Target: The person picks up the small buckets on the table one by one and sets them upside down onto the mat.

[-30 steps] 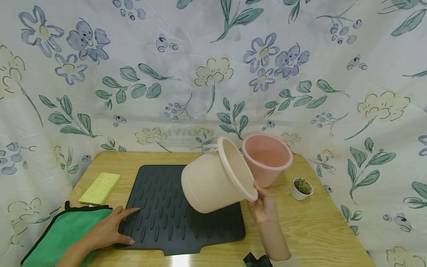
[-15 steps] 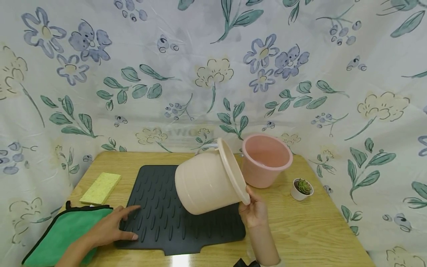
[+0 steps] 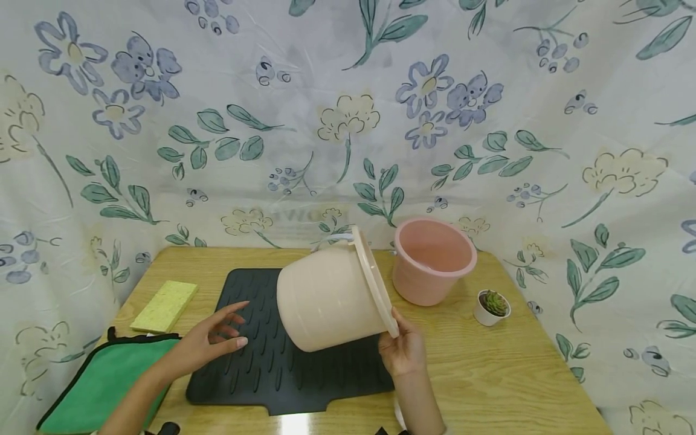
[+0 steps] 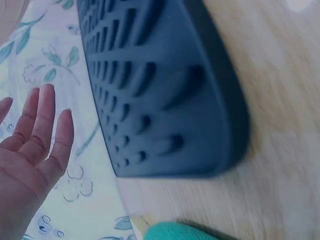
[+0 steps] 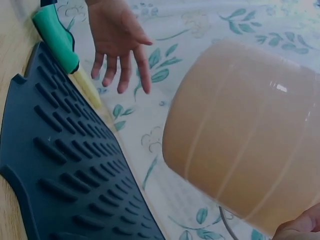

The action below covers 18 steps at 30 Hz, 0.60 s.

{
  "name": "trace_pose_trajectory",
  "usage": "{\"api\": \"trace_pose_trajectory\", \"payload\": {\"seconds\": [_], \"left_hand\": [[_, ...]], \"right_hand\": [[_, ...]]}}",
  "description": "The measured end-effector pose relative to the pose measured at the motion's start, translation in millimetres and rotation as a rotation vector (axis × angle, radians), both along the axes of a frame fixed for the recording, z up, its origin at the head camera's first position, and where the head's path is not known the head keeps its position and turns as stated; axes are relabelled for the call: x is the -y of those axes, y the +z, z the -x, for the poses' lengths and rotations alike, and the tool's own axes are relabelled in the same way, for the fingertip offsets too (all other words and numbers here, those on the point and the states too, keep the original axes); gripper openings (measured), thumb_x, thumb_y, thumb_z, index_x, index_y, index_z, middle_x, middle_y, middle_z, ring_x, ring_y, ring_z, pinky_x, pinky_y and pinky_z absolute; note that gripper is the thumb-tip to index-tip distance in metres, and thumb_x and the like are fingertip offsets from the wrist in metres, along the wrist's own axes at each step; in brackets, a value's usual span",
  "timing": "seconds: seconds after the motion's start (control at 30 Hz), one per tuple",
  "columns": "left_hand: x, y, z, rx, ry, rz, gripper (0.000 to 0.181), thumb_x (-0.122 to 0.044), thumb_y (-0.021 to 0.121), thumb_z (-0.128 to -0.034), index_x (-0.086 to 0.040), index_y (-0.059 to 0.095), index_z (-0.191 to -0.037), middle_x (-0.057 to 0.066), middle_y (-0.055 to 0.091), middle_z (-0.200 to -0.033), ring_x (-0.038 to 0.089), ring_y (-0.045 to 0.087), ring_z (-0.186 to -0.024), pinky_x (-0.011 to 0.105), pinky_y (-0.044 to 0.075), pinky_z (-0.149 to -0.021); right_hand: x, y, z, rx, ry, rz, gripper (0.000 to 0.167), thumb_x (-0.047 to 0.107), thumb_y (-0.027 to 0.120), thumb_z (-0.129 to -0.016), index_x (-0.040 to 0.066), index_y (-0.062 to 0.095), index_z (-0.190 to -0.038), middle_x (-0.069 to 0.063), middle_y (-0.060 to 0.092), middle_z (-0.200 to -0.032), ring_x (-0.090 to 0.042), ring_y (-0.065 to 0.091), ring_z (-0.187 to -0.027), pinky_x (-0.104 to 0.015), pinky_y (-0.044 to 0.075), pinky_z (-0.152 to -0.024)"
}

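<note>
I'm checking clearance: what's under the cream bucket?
The black mat lies beneath the raised cream bucket. In the head view, the bucket hides the mat's far right part.

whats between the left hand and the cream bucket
In the head view, only the black mat shows between the left hand and the cream bucket; nothing stands in the gap.

It's a wooden table point(image 3: 489, 374), pale yellow with the grain showing, and a patch of light glares off its near side. A black mat point(image 3: 288, 380), ridged all over, lies flat on it, a short lip jutting out in front. Left of that I see a green cloth point(image 3: 103, 380) edged in black, with a yellow sponge point(image 3: 165, 307) just behind. A pink bucket point(image 3: 429, 287) stands upright at the back right, a small potted succulent point(image 3: 492, 308) near it.
</note>
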State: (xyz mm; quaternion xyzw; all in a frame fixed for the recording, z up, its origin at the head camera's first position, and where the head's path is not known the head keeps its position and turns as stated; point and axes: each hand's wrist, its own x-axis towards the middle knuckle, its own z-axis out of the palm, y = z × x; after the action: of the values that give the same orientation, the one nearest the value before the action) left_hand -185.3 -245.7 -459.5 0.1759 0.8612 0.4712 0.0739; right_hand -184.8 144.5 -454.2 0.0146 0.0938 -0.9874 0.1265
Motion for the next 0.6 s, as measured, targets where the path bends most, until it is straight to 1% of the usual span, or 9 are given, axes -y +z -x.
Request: {"api": "trace_pose_trajectory", "payload": {"seconds": [0.1,0.27,0.33,0.43,0.5,0.53,0.6], "left_hand": [[-4.9,1.7,2.5,-0.013,0.010,-0.010,0.063,-0.021,0.063,-0.0978,-0.016,0.034,-0.154,0.023,0.051,-0.133,0.020,0.059,-0.106,0.038,0.052,-0.085],[-9.6,4.7,5.2,-0.034,0.041,-0.023,0.063,-0.021,0.061,-0.0987,-0.015,0.032,-0.155,0.024,0.049,-0.137,0.032,0.059,-0.112,0.041,0.051,-0.087],[-11.5,5.8,7.4,-0.038,0.052,-0.052,0.063,-0.020,0.059,-0.0996,-0.014,0.031,-0.155,0.024,0.047,-0.140,0.036,0.057,-0.115,0.042,0.052,-0.087],[-15.7,8.2,11.6,-0.035,0.072,-0.118,0.062,-0.020,0.056,-0.1015,-0.015,0.029,-0.157,0.023,0.043,-0.144,0.039,0.053,-0.121,0.050,0.050,-0.090],[-19.1,9.8,14.5,-0.035,0.088,-0.162,0.060,-0.020,0.053,-0.1026,-0.017,0.028,-0.157,0.022,0.042,-0.145,0.037,0.052,-0.124,0.055,0.049,-0.093],[-21.0,10.9,16.0,-0.031,0.097,-0.182,0.059,-0.020,0.053,-0.1032,-0.019,0.029,-0.157,0.019,0.042,-0.146,0.032,0.053,-0.125,0.055,0.048,-0.095],[-25.0,13.2,18.6,-0.034,0.102,-0.213,0.058,-0.021,0.051,-0.1039,-0.019,0.028,-0.157,0.019,0.041,-0.147,0.016,0.055,-0.124,0.050,0.049,-0.098]], "right_hand": [[2,-0.7,-0.9,-0.003,0.007,0.013,0.046,0.007,0.027,-0.108,-0.005,0.068,-0.090,-0.013,0.072,-0.085,-0.016,0.074,-0.074,-0.017,0.054,-0.054],[8,-0.4,-2.0,0.011,0.011,0.054,0.047,0.007,0.026,-0.108,-0.006,0.068,-0.092,-0.014,0.071,-0.087,-0.018,0.073,-0.075,-0.017,0.054,-0.056],[11,0.0,-1.9,0.024,0.000,0.069,0.045,0.006,0.027,-0.107,-0.006,0.067,-0.092,-0.013,0.071,-0.087,-0.018,0.073,-0.075,-0.017,0.054,-0.056],[15,1.2,-2.1,0.038,-0.020,0.073,0.043,0.007,0.028,-0.108,-0.006,0.066,-0.090,-0.013,0.070,-0.085,-0.018,0.072,-0.073,-0.017,0.053,-0.056],[18,1.6,-2.2,0.042,-0.026,0.077,0.043,0.007,0.029,-0.108,-0.005,0.065,-0.088,-0.013,0.070,-0.085,-0.018,0.072,-0.072,-0.017,0.053,-0.055],[19,1.8,-2.2,0.040,-0.026,0.079,0.044,0.007,0.028,-0.108,-0.006,0.065,-0.088,-0.014,0.070,-0.084,-0.018,0.073,-0.072,-0.017,0.053,-0.055],[21,2.0,-2.1,0.043,-0.027,0.083,0.045,0.007,0.027,-0.108,-0.005,0.065,-0.087,-0.014,0.070,-0.084,-0.018,0.073,-0.073,-0.017,0.053,-0.055]]}}
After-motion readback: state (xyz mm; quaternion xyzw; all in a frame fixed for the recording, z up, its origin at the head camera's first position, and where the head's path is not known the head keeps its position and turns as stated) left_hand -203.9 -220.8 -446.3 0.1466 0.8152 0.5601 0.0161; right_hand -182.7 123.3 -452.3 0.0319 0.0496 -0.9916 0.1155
